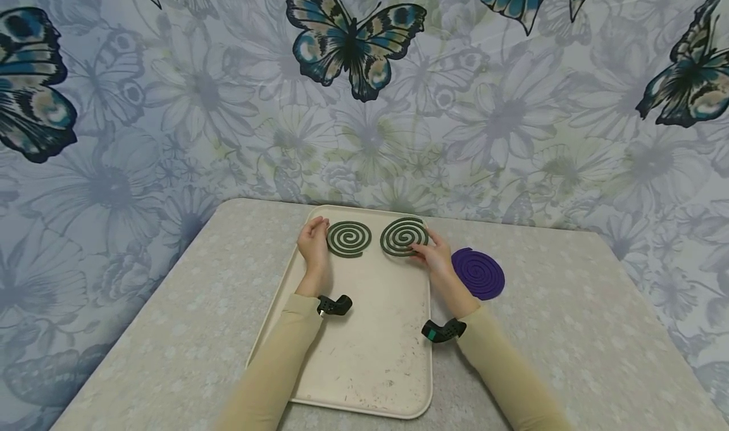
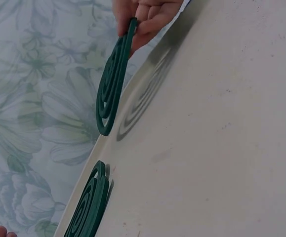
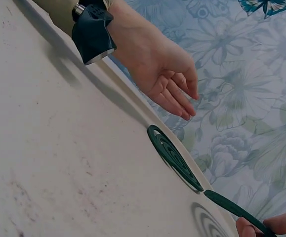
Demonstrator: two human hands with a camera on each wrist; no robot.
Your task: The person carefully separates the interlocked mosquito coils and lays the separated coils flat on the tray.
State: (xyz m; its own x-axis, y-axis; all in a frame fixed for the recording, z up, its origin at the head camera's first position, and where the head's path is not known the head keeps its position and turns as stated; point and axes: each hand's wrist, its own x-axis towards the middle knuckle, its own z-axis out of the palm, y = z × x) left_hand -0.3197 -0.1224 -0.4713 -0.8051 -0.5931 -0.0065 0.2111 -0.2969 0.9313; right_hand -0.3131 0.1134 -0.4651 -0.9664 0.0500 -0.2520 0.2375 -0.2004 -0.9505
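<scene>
Two green mosquito coils are at the far end of a cream tray (image 1: 370,330). The left coil (image 1: 349,239) lies flat on the tray. My right hand (image 1: 435,257) pinches the other coil (image 2: 114,81) by its edge and holds it just above the tray; its shadow falls on the surface below. Beside the left coil, at the tray's edge, is my left hand (image 1: 314,247). In the right wrist view the left hand (image 3: 157,61) has loosely bent fingers with nothing in them.
A purple coil (image 1: 478,274) lies on the table (image 1: 547,317) right of the tray, partly behind my right forearm. The tray has a raised rim and dark specks at its near end. A wall with butterfly prints (image 1: 364,152) stands behind the table.
</scene>
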